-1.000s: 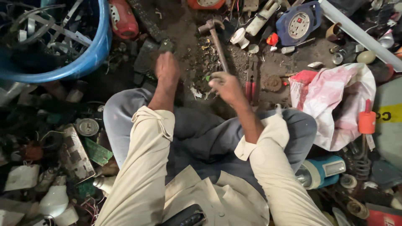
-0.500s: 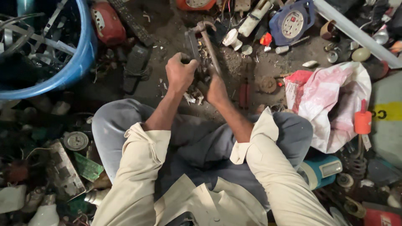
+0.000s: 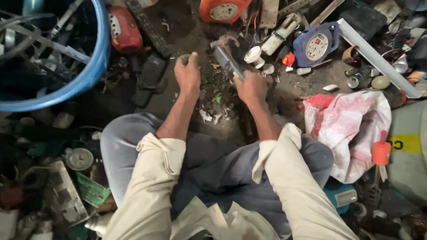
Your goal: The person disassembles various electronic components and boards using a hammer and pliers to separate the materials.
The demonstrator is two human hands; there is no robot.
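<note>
I sit cross-legged on a dirty floor among scrap. My right hand [image 3: 251, 87] is closed around the handle of a hammer [image 3: 226, 58], whose metal head points up and away from me. My left hand [image 3: 188, 72] pinches a small dark piece between its fingertips, just left of the hammer head. A small heap of broken bits [image 3: 213, 104] lies on the floor between the two hands.
A blue tub [image 3: 84, 75] of metal scrap stands at far left. A red casing [image 3: 124, 29], dark remote controls [image 3: 149, 80], an orange dial device [image 3: 222, 9], a blue cable reel [image 3: 316, 44], a white bar [image 3: 378, 58] and a pink-white plastic bag [image 3: 351, 129] surround the spot.
My right hand has taken up the hammer and lifted it. My left hand has come off the floor and apart from the right, with a small piece in its fingers.
</note>
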